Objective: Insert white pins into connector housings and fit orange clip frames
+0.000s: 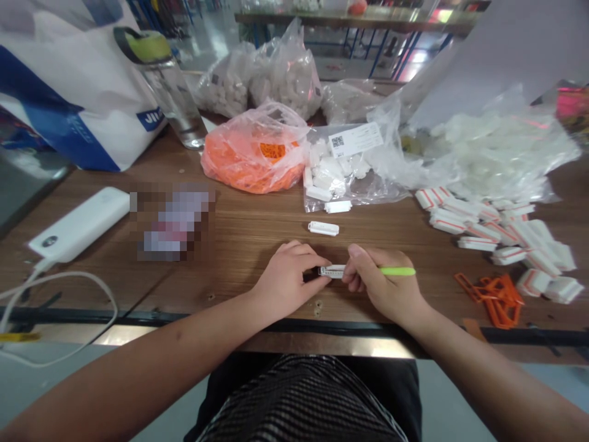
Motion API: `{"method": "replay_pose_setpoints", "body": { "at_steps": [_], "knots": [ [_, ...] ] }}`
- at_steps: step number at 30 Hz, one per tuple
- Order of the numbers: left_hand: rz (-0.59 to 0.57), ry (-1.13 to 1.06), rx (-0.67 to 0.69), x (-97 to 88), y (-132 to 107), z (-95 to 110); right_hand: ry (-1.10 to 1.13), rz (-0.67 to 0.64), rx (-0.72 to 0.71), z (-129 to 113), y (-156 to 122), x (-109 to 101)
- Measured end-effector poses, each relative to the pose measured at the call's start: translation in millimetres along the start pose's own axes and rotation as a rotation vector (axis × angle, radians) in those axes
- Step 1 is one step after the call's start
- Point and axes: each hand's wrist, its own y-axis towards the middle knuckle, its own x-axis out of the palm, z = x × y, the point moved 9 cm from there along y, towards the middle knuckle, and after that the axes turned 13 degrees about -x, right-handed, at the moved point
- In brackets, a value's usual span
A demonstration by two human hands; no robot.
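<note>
My left hand (pixel 291 275) pinches the left end of a small white plastic piece (pixel 332 271) between thumb and fingers, just above the table. A row of small dark marks or slots runs along the piece. My right hand (pixel 384 279) is closed around a slim tool with a lime-green handle (pixel 399 271); its tip is hidden by the fingers. Those fingers meet the right end of the white piece and cover it. Beyond my hands lies a similar white piece (pixel 323 228), and another white piece (pixel 337 207) rests at the mouth of the clear bag (pixel 391 195).
White pieces with orange strips (pixel 483 231) lie heaped at right, near loose orange frames (pixel 499 299). Behind stand a bag of orange parts (pixel 248 150), bags of pale parts (pixel 285 80) and a bottle (pixel 168 92). A power bank (pixel 83 224) with cable lies left.
</note>
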Motion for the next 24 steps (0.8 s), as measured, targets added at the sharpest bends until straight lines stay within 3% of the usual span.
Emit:
{"method": "replay_pose_setpoints", "body": {
  "at_steps": [14,24],
  "knots": [
    [0.024,-0.009,0.017,-2.1,-0.3,1.4,0.047,0.061,0.021,1.0,-2.2,-6.6],
    [0.013,-0.014,0.013,-0.8,-0.5,0.7,-0.031,-0.004,-0.069,-4.4,0.6,-2.2]
  ]
}}
